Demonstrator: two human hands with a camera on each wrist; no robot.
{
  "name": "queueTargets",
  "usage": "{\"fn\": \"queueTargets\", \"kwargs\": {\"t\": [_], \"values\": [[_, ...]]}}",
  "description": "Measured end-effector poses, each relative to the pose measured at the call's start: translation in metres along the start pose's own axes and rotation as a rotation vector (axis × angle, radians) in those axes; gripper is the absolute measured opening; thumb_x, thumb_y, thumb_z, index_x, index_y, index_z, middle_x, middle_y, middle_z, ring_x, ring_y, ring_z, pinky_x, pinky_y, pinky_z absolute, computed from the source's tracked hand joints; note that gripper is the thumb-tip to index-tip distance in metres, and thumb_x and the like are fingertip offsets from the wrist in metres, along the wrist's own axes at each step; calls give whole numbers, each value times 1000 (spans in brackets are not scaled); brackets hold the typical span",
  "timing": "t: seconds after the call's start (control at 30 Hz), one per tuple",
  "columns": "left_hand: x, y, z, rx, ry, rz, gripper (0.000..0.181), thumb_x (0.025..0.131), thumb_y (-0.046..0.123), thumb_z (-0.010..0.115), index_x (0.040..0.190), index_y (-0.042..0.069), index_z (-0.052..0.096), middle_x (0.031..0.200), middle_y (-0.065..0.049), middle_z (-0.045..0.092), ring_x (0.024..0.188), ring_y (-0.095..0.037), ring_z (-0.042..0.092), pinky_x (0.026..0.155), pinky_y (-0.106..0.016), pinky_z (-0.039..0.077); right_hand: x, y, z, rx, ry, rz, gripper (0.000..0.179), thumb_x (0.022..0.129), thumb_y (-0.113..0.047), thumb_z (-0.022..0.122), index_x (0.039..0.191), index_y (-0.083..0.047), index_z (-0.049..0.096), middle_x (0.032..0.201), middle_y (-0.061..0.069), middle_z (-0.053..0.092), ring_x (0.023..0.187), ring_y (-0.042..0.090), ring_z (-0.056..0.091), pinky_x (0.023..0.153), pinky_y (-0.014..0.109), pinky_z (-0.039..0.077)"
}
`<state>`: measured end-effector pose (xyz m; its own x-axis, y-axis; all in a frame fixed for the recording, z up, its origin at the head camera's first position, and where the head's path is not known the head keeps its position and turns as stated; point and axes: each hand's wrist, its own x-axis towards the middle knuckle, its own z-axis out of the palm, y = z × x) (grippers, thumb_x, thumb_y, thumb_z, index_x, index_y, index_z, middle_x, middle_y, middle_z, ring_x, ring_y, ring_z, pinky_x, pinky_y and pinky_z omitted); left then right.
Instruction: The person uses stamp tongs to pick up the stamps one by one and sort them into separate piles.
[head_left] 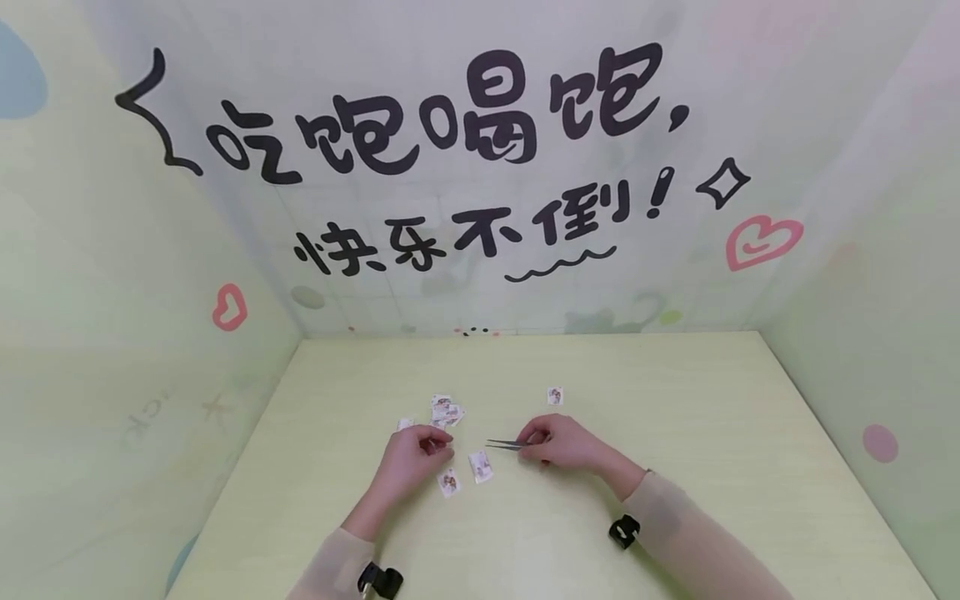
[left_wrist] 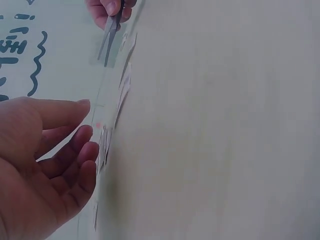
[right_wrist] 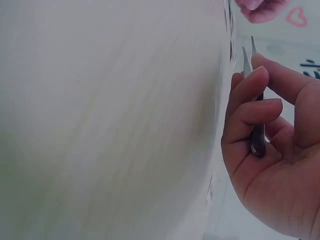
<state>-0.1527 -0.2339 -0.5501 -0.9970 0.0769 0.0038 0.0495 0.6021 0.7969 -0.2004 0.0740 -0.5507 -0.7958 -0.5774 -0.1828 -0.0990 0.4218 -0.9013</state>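
In the head view my right hand (head_left: 558, 442) grips a pair of metal tweezers (head_left: 504, 444), whose parted tips point left with nothing between them. The right wrist view shows fingers curled round the dark handle of the tweezers (right_wrist: 257, 135). My left hand (head_left: 416, 454) hovers by the small printed cards; in the left wrist view this hand (left_wrist: 55, 155) has loosely bent fingers and holds nothing. Beyond it lies a cluster of overlapping cards (head_left: 446, 410), partly hidden. Between the hands are a pale card (head_left: 481, 467) and a card with a coloured figure (head_left: 449, 482).
One separate card (head_left: 555, 396) lies farther back, beyond the right hand. The light wooden tabletop (head_left: 675, 392) is bounded by a printed backdrop (head_left: 465, 292) at the back and both sides. Black wrist-worn devices (head_left: 624, 531) sit on both sleeves.
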Motion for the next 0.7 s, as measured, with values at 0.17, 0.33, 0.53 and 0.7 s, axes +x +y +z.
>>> {"fn": "queueTargets", "kwargs": {"t": [0.17, 0.33, 0.53, 0.7], "values": [[-18, -7, -6, 44, -76, -7, 18, 84, 6, 89, 99, 9, 80, 85, 5, 68, 78, -15, 59, 68, -26, 52, -2, -11, 16, -22, -56, -13, 16, 97, -16, 80, 111, -8, 75, 91, -1, 72, 68, 16, 66, 64, 30, 56], [-26, -5, -10, 102, -103, 19, 22, 81, 9, 93, 99, 8, 80, 84, 4, 66, 77, -15, 57, 66, -27, 51, 0, -19, 30, -67, -76, -32, 12, 97, -15, 79, 108, -12, 76, 86, -4, 71, 65, 13, 65, 63, 28, 53], [-31, -4, -9, 120, -105, 7, 25, 76, 8, 95, 96, 8, 80, 81, 2, 64, 75, -15, 56, 65, -27, 50, 5, -25, 42, -99, -78, -46, 10, 97, -14, 80, 106, -12, 76, 84, -6, 69, 64, 13, 65, 63, 28, 54], [-31, -4, -7, 129, -101, 15, 24, 75, 8, 96, 93, 8, 80, 80, 3, 64, 73, -14, 55, 64, -27, 48, 8, -27, 45, -143, -60, -52, 9, 96, -14, 80, 104, -14, 77, 81, -6, 68, 63, 11, 64, 63, 28, 53]]}}
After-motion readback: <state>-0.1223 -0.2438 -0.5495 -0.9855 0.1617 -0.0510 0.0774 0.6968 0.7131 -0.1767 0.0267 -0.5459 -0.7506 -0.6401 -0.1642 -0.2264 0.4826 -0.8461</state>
